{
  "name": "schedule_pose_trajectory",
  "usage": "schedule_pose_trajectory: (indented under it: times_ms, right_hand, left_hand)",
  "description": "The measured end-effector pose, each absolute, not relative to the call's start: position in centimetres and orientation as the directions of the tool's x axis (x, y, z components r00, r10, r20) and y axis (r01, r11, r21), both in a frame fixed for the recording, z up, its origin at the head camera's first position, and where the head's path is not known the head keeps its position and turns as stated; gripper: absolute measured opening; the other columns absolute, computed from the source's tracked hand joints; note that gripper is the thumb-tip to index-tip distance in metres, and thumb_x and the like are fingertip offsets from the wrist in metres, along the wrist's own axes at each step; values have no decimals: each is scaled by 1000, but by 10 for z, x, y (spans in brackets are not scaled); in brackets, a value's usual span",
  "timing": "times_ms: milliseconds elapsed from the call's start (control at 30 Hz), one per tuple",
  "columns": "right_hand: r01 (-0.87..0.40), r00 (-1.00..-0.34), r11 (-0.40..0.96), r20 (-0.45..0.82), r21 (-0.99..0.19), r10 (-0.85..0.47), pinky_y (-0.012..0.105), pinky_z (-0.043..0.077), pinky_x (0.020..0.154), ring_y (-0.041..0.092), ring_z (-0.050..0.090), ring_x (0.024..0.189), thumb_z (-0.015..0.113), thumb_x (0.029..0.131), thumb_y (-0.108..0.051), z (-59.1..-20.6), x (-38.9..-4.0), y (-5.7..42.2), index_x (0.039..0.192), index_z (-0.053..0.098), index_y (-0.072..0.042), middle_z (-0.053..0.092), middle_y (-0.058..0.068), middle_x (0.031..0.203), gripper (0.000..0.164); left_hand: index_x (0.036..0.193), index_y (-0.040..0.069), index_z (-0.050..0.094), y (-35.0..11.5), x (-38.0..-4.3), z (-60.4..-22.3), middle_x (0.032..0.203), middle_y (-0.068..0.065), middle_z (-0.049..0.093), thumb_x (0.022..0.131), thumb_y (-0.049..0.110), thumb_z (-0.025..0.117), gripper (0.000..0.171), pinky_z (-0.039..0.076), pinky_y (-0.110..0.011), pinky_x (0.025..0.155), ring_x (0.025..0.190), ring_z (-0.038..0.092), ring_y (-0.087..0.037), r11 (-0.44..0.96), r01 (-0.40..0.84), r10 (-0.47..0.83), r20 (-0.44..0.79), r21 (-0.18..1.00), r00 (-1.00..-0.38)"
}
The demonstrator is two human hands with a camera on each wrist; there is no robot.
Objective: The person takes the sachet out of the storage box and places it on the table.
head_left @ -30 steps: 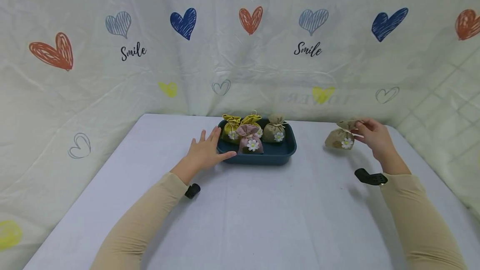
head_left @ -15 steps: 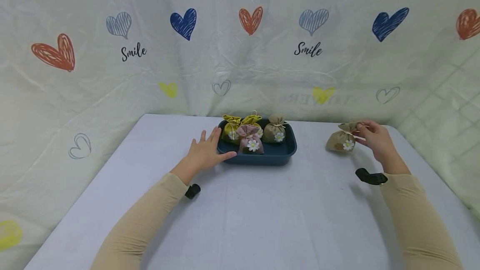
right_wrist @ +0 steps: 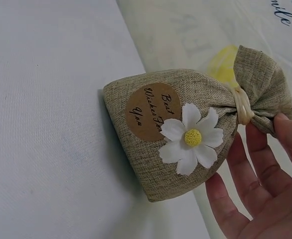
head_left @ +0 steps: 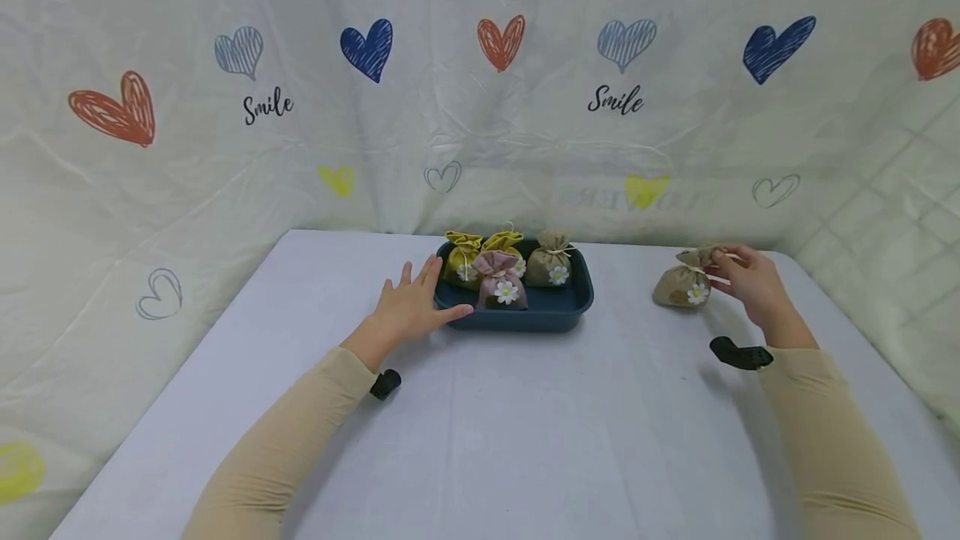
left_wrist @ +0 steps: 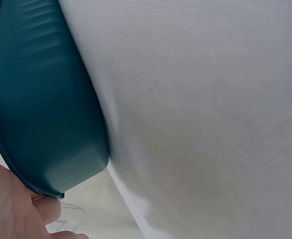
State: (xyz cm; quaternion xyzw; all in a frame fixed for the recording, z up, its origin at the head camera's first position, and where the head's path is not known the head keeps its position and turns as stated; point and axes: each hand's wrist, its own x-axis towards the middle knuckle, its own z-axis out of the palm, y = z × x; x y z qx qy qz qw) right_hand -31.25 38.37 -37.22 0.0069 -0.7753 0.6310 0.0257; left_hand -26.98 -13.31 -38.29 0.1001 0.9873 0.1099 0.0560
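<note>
On the right of the table, my right hand (head_left: pixel 756 283) pinches the gathered neck of a tan cloth drawstring pouch (head_left: pixel 678 286). That pouch (right_wrist: pixel 156 139) carries a white fabric flower and a round brown sticker reading "Best Wishes For You" in the right wrist view. My left hand (head_left: pixel 408 302) spreads its straight fingers against the left end of a dark teal tray (head_left: pixel 517 320). Inside the tray stand two yellow pouches, one being the left pouch (head_left: pixel 461 261), plus a pink pouch (head_left: pixel 501 283) in front and another tan pouch (head_left: pixel 549 261) at the right.
A white cloth covers the table (head_left: pixel 525 423). Behind it hangs a pale curtain (head_left: pixel 480 123) printed with hearts and "Smile". A black strap (head_left: pixel 741 354) sits at the right wrist, and a black piece (head_left: pixel 385 383) shows at the left wrist.
The tan pouch in my right hand has come down slightly and now sits more upright at the table surface. My left hand and the tray have stayed in place.
</note>
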Motion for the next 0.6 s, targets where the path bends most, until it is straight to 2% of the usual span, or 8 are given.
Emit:
schedule_pose_trajectory:
  times_ms: [100, 333, 600]
  right_hand:
    - [-26, -999, 208, 34, -978, 34, 14, 54, 71, -8, 63, 83, 49, 110, -23, -374, -311, 384, 112, 58, -21, 63, -24, 92, 10]
    - [-22, -997, 35, 24, -999, 70, 15, 55, 66, -5, 66, 80, 52, 109, -21, -379, -308, 382, 110, 59, -18, 67, -19, 88, 8]
    - [-30, -994, -77, 22, -997, 107, 16, 55, 66, -2, 68, 77, 54, 108, -18, -382, -308, 379, 103, 62, -19, 70, -15, 85, 10]
  left_hand:
    - [167, 16, 0, -134, -271, -385, 172, -3, 5, 89, 85, 43, 112, 12, -68, 118, 155, 4, -42, 956, 186, 210, -89, 226, -974]
    - [167, 16, 0, -134, -271, -385, 172, -3, 4, 88, 86, 43, 113, 12, -68, 118, 155, 4, -42, 956, 184, 209, -89, 231, -974]
    - [167, 15, 1, -133, -270, -382, 172, -5, 5, 89, 85, 43, 112, 12, -69, 118, 155, 4, -42, 955, 184, 209, -90, 231, -974]
